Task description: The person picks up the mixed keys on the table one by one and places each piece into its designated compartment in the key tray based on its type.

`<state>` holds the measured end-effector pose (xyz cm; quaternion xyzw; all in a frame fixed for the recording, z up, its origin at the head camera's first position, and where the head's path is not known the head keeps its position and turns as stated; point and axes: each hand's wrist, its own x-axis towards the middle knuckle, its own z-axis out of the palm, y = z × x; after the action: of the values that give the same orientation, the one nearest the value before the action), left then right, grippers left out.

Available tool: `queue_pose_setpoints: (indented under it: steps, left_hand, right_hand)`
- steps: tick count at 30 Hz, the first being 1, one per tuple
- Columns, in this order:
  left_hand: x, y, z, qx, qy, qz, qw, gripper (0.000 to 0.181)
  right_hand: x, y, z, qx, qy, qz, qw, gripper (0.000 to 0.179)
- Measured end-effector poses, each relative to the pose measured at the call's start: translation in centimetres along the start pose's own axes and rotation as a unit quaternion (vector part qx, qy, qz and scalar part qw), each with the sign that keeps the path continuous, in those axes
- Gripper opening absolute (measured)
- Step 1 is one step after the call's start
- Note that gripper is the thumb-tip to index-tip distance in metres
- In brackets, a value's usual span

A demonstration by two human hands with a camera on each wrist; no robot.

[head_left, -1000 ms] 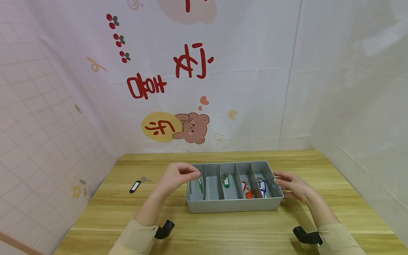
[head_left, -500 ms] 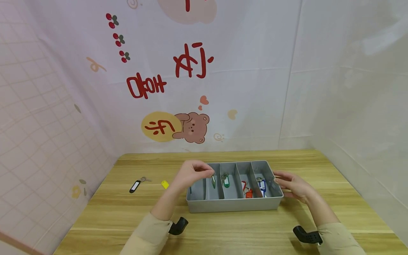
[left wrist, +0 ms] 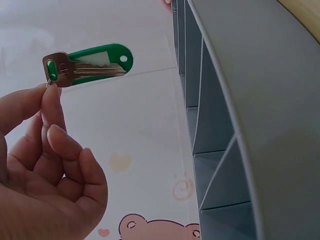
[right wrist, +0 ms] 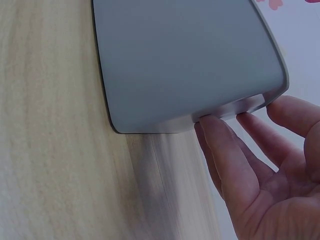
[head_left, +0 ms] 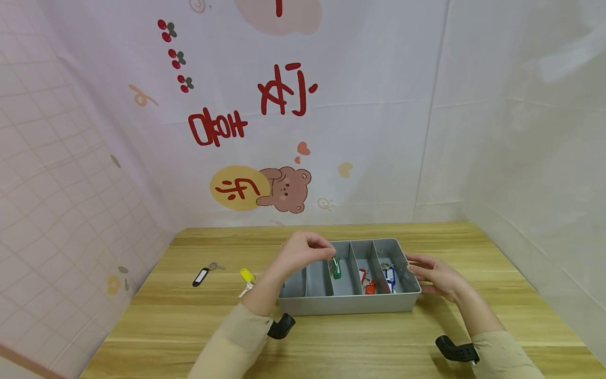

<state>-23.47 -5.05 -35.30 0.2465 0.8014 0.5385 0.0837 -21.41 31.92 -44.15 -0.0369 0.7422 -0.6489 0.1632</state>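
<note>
My left hand [head_left: 305, 254] is over the grey divided tray [head_left: 350, 304], above its third compartment from the left. Thumb and forefinger pinch the ring of a key with a green tag [left wrist: 97, 67]; in the left wrist view the key lies against the tag. In the head view it overlaps another green key tag [head_left: 338, 271] lying in that compartment. My right hand [head_left: 437, 276] is at the tray's right end, its fingertips [right wrist: 207, 120] resting against the outer wall, not curled round it.
Red key tags [head_left: 370, 288] lie in the fourth compartment and blue ones [head_left: 390, 278] in the fifth. Left of the tray on the wooden table [head_left: 350, 347] are a key with a yellow tag [head_left: 246, 275] and one with a black tag [head_left: 201, 277]. A patterned curtain [head_left: 369, 131] stands behind.
My left hand has moved right across the tray with the green-tagged key, from the first compartment to the third. The yellow-tagged key has come into view behind it. My right hand stays put.
</note>
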Motion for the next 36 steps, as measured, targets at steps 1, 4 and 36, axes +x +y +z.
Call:
queue_pose_setpoints:
  steps: [1, 4, 36]
  left_hand:
    - [0.2, 0.1, 0.0, 0.011, -0.001, -0.003, 0.9999, 0.012]
    - [0.9, 0.4, 0.1, 0.036, -0.005, -0.008, 0.9993, 0.010]
    - [4.7, 0.8, 1.1, 0.165, -0.097, -0.089, 0.9775, 0.012]
  right_hand:
    - [0.0, 0.0, 0.0, 0.000, 0.000, 0.000, 1.0000, 0.067]
    - [0.0, 0.0, 0.0, -0.002, 0.002, 0.000, 1.0000, 0.067]
    - [0.1, 0.2, -0.1, -0.005, 0.004, -0.002, 1.0000, 0.068]
